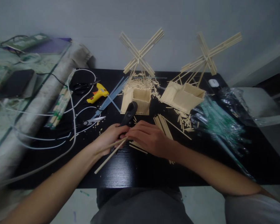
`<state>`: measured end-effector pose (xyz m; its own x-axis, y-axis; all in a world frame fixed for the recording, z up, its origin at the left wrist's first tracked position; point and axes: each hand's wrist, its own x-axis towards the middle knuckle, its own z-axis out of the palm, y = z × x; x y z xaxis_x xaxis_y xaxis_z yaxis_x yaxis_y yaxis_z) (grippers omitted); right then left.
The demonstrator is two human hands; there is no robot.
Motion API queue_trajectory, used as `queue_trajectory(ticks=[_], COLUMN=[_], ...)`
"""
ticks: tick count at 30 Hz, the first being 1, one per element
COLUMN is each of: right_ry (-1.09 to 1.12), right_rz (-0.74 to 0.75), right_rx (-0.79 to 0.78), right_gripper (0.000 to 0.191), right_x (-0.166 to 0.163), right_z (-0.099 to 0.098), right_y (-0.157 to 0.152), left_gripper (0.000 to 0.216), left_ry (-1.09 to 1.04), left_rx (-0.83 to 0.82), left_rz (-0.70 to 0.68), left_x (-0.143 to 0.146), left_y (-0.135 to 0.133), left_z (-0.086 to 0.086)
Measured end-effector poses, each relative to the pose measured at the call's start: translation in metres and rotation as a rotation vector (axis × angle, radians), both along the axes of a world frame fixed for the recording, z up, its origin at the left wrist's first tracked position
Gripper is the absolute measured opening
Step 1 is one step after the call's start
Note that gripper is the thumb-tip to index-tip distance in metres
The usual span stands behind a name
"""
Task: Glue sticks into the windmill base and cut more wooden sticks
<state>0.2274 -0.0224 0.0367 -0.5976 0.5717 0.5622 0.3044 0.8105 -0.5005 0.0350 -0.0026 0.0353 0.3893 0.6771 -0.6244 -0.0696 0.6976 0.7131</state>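
My left hand (112, 137) is closed around a black hand cutter with a rounded head (131, 109), which points up and away from me over the dark table. Two thin wooden sticks (109, 157) slant down to the left, one crossing in front of my left hand. Their upper ends meet the fingertips of my right hand (149, 137), whose fingers are bent and pressed together there; its fingertips are partly hidden. Loose sticks (163, 126) lie under and beyond the right hand. Behind the cutter stands a stick model with crossed blades (139, 56) and a box base (141, 101).
A second windmill-like model (189, 93) stands to the right, near crumpled plastic wrapping (221, 118). On the left lie a yellow glue gun (98, 93), translucent glue sticks (112, 95), scissors (94, 120), packed sticks (63, 102) and looping white cables (72, 118). Cut bits (143, 82) are heaped behind.
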Motion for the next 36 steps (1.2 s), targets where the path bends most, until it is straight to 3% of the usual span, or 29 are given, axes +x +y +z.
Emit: queue_trajectory(ticks=[3, 6, 9, 13, 20, 28, 36], right_ry=[0.146, 0.359, 0.514, 0.573, 0.469, 0.186, 0.11], right_rz=[-0.116, -0.237, -0.222, -0.15, -0.147, -0.184, -0.14], right_rx=[-0.209, -0.57, -0.862, -1.009, -0.984, -0.73, -0.511], right_gripper=[0.012, 0.011, 0.026, 0.032, 0.017, 0.007, 0.006], right_x=[-0.001, -0.001, 0.0, -0.002, -0.008, -0.01, -0.008], right_z=[0.004, 0.002, -0.006, -0.017, -0.022, -0.029, -0.038], right_y=[0.003, 0.012, 0.021, 0.025, 0.02, 0.021, 0.022], left_gripper=[0.034, 0.034, 0.03, 0.028, 0.035, 0.026, 0.024], left_ry=[0.014, 0.039, 0.109, 0.226, 0.425, 0.569, 0.609], left_rx=[0.043, 0.168, 0.407, 0.687, 0.795, 0.964, 1.026], left_rz=[0.013, 0.076, 0.165, 0.253, 0.304, 0.282, 0.249], left_x=[0.0, -0.003, -0.007, -0.009, -0.007, -0.008, -0.009], left_y=[0.0, 0.001, 0.002, 0.0, -0.009, -0.014, -0.014], left_z=[0.004, 0.004, 0.003, 0.005, 0.008, 0.005, 0.005])
